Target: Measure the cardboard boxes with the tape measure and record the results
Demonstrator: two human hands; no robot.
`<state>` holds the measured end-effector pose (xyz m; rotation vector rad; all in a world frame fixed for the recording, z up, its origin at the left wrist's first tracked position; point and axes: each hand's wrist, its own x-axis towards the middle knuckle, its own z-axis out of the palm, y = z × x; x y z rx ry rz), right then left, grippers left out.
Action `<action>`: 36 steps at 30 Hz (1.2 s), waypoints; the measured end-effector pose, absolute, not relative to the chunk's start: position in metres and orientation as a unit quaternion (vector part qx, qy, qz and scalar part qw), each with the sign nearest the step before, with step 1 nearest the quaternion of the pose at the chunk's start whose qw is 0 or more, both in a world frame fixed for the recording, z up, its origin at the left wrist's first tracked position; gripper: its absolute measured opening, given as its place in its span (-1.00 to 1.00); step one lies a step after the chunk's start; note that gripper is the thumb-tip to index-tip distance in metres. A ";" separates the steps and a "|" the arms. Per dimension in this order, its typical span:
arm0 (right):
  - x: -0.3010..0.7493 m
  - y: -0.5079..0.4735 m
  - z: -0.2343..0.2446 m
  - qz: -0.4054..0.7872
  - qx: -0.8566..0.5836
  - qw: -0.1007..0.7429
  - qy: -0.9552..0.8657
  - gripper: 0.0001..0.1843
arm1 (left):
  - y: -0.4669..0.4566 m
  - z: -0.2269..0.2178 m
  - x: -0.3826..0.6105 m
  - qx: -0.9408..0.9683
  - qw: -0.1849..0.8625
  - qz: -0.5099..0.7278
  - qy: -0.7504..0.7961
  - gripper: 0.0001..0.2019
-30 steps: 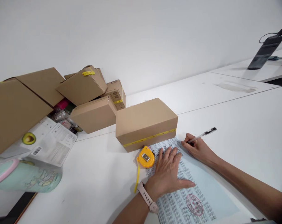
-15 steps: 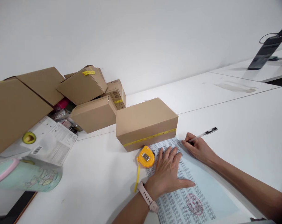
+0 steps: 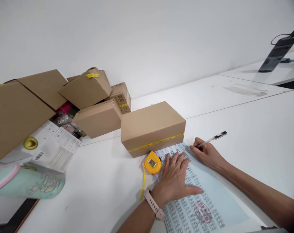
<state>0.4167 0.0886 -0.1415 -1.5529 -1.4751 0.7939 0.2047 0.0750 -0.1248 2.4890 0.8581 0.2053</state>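
My left hand (image 3: 176, 179) lies flat with fingers spread on a printed paper sheet (image 3: 217, 200) that bears dense dark characters and a round red stamp. A pen (image 3: 211, 139) with a clear barrel is pinched in my right hand (image 3: 207, 154), close to the sheet's upper right edge. Just left of my left fingers sits a yellow tape measure (image 3: 152, 162), with a short length of its yellow tape out on the table. Behind the sheet stands a closed cardboard box (image 3: 153, 124) with a yellow strip along its front. The pen's tip is hidden by my fingers.
Several cardboard boxes (image 3: 85, 89) are piled at the left against the wall. A white printed package (image 3: 56, 145) with an avocado picture and a mint green bottle (image 3: 37, 182) lie in front of them. A dark water bottle (image 3: 278, 53) stands at the far right.
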 end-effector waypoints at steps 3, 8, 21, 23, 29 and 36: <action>0.416 0.089 -0.141 0.315 -0.620 0.416 -0.587 -0.71 | 0.075 -0.125 0.204 0.913 0.250 0.077 0.313 -0.01; 0.416 0.088 -0.141 0.326 -0.625 0.424 -0.569 -0.72 | 0.076 -0.125 0.205 0.912 0.252 0.078 0.314 -0.03; 0.415 0.089 -0.141 0.293 -0.630 0.412 -0.590 -0.69 | 0.077 -0.130 0.206 0.914 0.249 0.074 0.312 -0.03; 0.416 0.089 -0.141 0.291 -0.630 0.412 -0.591 -0.68 | 0.077 -0.130 0.206 0.913 0.253 0.074 0.311 -0.04; 0.417 0.088 -0.144 0.282 -0.631 0.415 -0.591 -0.71 | 0.077 -0.128 0.206 0.910 0.261 0.074 0.313 -0.02; 0.418 0.089 -0.144 0.301 -0.631 0.412 -0.584 -0.75 | 0.076 -0.127 0.206 0.910 0.262 0.071 0.313 -0.02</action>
